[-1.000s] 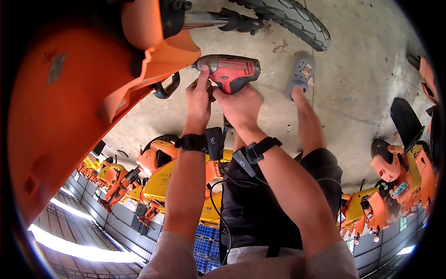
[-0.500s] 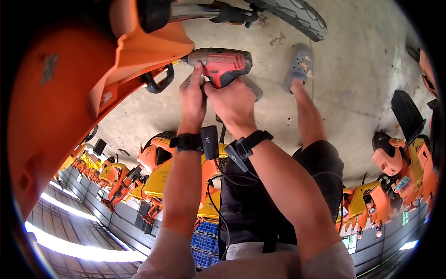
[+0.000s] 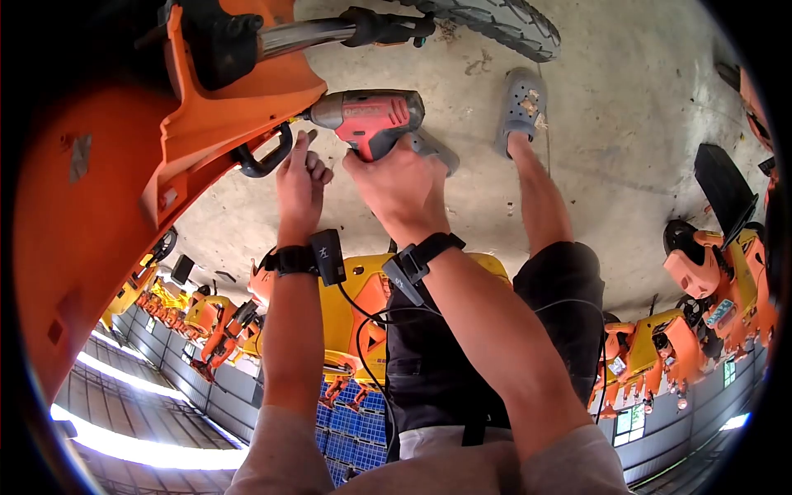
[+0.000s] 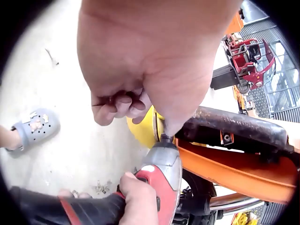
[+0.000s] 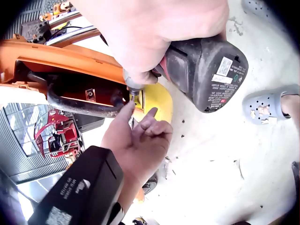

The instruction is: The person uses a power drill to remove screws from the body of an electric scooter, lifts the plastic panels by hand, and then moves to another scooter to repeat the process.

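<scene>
My right hand (image 3: pixel 404 188) grips the red and grey power driver (image 3: pixel 371 120), its nose against the lower edge of the orange body panel (image 3: pixel 239 103). In the right wrist view the driver's black battery base (image 5: pixel 213 75) shows below that hand. My left hand (image 3: pixel 300 196) is beside the nose, one digit stretched toward the bit and several other fingers curled. The left wrist view shows its fingertip at the bit, above the driver (image 4: pixel 164 171); whether it touches is unclear. A black curved bar (image 3: pixel 268 161) runs along the panel, near a yellow part (image 5: pixel 159 103).
A tyre (image 3: pixel 503 25) and a metal fork tube (image 3: pixel 305 37) are at the top. My foot in a grey clog (image 3: pixel 523 103) stands on the concrete floor. Orange and yellow vehicles (image 3: pixel 693 268) line the background. A cable (image 3: pixel 375 318) hangs between my wrists.
Both hands and the driver have shifted left in the head view. My left hand has come away from the driver's body, and its wrist has moved apart from my right wrist.
</scene>
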A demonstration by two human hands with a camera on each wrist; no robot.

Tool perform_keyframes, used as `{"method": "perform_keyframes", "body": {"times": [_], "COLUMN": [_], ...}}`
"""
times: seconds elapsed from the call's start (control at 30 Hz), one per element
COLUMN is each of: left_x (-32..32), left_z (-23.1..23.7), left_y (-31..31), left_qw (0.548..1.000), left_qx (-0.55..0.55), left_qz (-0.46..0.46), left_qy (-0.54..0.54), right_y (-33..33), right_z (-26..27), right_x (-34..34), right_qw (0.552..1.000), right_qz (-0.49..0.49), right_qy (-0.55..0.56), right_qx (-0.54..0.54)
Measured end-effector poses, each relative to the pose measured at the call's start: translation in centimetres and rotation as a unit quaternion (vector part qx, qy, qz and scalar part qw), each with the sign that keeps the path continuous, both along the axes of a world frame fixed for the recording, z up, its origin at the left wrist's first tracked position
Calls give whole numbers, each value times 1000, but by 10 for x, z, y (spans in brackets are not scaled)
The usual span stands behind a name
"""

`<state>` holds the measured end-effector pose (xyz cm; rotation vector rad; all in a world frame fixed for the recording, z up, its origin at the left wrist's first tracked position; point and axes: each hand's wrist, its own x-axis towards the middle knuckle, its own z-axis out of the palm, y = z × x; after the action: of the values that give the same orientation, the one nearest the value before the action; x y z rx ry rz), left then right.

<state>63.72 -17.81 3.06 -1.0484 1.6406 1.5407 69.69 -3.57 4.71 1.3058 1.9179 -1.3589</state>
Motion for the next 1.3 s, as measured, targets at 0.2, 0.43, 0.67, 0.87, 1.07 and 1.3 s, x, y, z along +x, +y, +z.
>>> {"method": "perform_keyframes", "body": {"times": [0.2, 0.43, 0.67, 0.87, 1.07, 1.3], "left_x": [-6, -8, -10, -4, -7, -6], "left_z": [-10, -10, -13, -15, -11, -16], "left_y": [25, 30, 26, 25, 31, 24], "left_qw": [996, 996, 993, 991, 992, 992], "left_qx": [71, 70, 101, 101, 101, 103], "left_qz": [49, 62, 59, 86, 75, 71], "left_qy": [1, -4, -10, 3, 12, 21], "right_y": [-16, -21, -19, -19, -16, -14], "right_z": [-6, -8, -8, -9, -1, -10], "right_x": [6, 7, 6, 5, 2, 6], "right_qw": [999, 998, 995, 997, 994, 997], "right_qz": [-51, -56, -53, -55, -108, -64], "right_qy": [10, 16, 60, 30, 20, 39], "right_qx": [-8, 1, 59, 35, -10, 1]}}
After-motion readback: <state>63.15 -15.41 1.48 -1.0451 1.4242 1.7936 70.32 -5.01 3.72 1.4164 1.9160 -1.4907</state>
